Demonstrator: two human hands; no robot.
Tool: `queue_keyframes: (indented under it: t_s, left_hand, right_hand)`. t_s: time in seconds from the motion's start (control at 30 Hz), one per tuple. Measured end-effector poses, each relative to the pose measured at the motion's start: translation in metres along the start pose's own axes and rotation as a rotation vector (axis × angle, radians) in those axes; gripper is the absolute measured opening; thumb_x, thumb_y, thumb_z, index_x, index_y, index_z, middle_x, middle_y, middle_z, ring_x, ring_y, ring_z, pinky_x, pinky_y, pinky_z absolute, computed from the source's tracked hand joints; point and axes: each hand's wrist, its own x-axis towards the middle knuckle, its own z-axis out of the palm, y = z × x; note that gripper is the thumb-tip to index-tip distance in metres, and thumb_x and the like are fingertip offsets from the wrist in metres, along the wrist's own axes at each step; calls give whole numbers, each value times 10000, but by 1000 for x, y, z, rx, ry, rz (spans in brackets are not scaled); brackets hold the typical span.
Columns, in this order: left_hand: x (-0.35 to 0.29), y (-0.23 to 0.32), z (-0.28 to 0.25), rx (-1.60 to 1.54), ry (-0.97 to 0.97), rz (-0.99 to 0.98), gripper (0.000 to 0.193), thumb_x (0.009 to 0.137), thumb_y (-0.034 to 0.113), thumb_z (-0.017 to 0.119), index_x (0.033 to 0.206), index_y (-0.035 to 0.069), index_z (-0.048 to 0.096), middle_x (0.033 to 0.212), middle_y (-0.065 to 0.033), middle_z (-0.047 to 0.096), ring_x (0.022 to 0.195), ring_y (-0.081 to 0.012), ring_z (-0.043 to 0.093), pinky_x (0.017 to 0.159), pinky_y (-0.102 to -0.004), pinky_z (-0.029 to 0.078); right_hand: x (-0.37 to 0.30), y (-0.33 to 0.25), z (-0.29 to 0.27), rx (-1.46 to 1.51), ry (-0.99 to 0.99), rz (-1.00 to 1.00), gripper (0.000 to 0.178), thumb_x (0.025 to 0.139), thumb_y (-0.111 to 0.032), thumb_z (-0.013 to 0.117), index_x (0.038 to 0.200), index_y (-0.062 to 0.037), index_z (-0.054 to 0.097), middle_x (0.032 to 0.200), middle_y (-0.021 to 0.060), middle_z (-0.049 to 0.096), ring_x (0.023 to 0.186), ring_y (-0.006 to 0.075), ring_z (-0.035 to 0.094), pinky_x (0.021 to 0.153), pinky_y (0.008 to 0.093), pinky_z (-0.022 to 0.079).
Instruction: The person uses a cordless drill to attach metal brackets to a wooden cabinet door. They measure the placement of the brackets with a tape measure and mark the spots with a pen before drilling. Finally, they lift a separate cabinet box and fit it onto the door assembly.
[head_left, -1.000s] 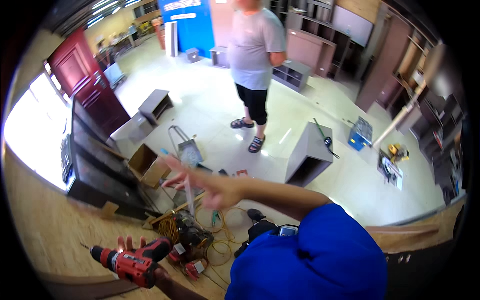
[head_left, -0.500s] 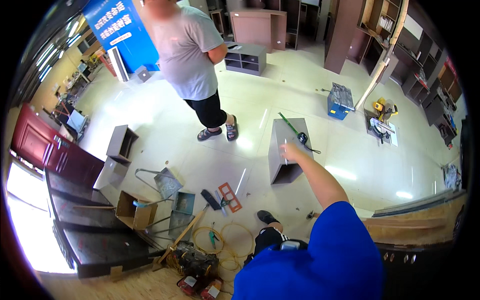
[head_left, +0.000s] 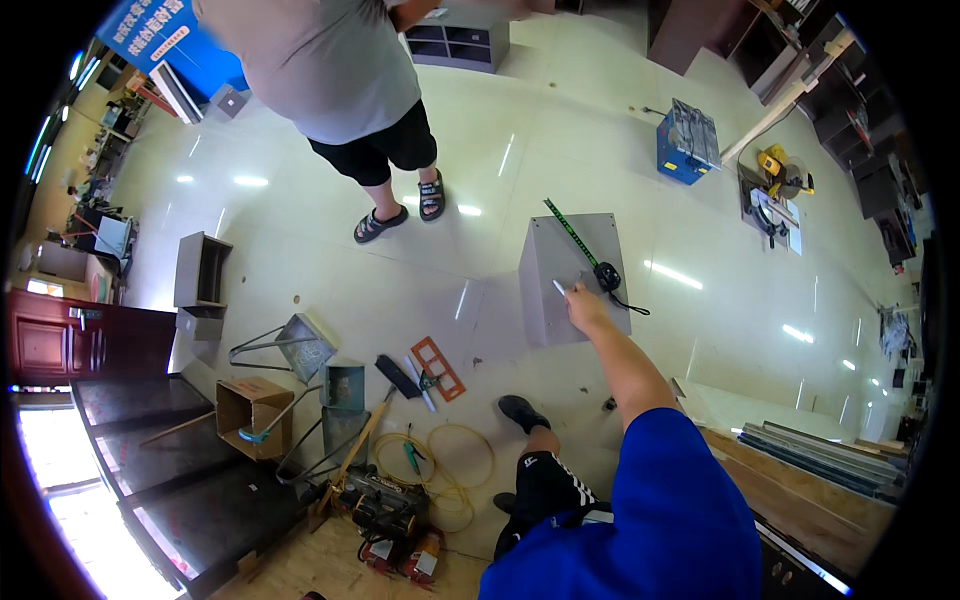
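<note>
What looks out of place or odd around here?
The yellow hose sprawls in loose loops beside the black machine rather than neatly coiled. The tape measure lies with its green blade pulled out across the grey box. Nothing looks clearly spilled or damaged.

A grey box-shaped cabinet (head_left: pixel 550 280) stood on the pale, glossy floor (head_left: pixel 460 240), and a black tape measure (head_left: pixel 606 276) lay on its top, green blade (head_left: pixel 572 232) drawn out. The floor also bore a blue case (head_left: pixel 688 145), an orange frame (head_left: pixel 437 367), a black broom head (head_left: pixel 398 376) and a cardboard box (head_left: pixel 236 402).
</note>
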Motion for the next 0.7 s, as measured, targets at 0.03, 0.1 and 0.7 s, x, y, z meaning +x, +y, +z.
queue_keyframes:
  t_s: [0.03,0.1,0.7]
  left_hand:
    - [2,7,18,-59,35,3,906,847,543,665,1454,31,229,1378,-150,346,1302,-333,377,1110,-518,319]
    - [0,10,32,-152,16,-10,914,850,512,681,1470,41,202,1418,-160,316,1298,-344,390,1093,-522,349]
    - [-20,5,33,-150,-21,-177,1073,765,628,709,1512,32,221,1526,-167,326,1403,-340,335,1091,-537,367]
  right_hand:
    - [5,-3,-5,-4,-24,-1,177,857,-90,617,1030,-54,615,1188,190,569,991,366,645,840,482,540]
    - [7,-4,-9,-5,-29,21,186,862,-107,615,1043,-64,616,1148,191,579,974,367,653,824,480,548]
    - [68,3,-36,30,256,79,129,847,-111,600,871,8,643,928,211,695,845,361,690,740,454,561]
